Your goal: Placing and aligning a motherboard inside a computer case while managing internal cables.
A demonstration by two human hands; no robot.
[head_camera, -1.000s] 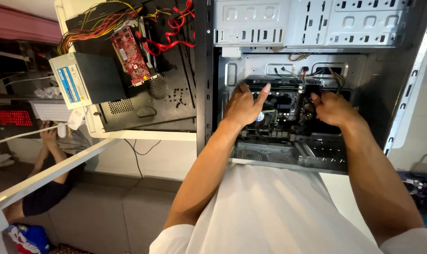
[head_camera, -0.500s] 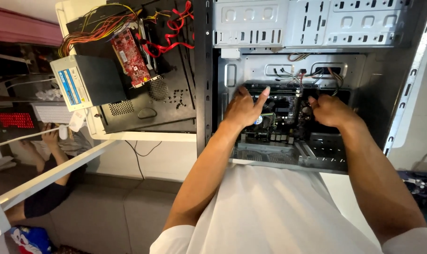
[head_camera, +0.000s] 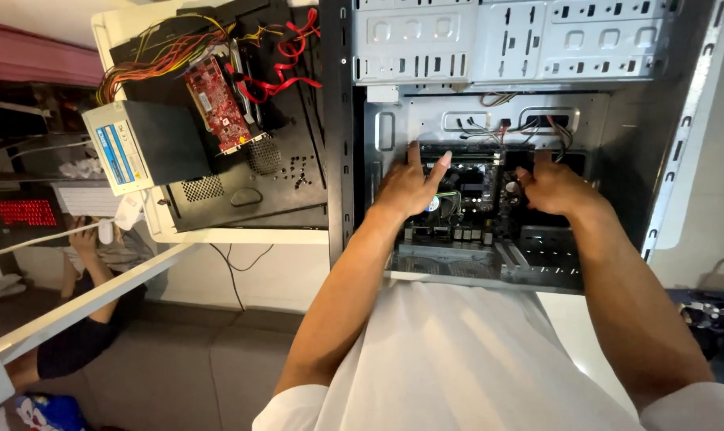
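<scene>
Open grey computer case [head_camera: 617, 104], side panel off for access | motherboard [head_camera: 470, 195] flat inside | left hand [head_camera: 406, 187] spread over its left edge | right hand [head_camera: 555, 187] curled at right edge, steadying | second opened case [head_camera: 242, 168] alongside on tabletop [head_camera: 242, 235].

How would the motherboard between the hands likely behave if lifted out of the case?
The motherboard is a thin flat board, so probably stiff yet light. Its exposed components suggest it is fragile. The left hand and right hand sit at opposite edges; wires above it could snag.
</scene>
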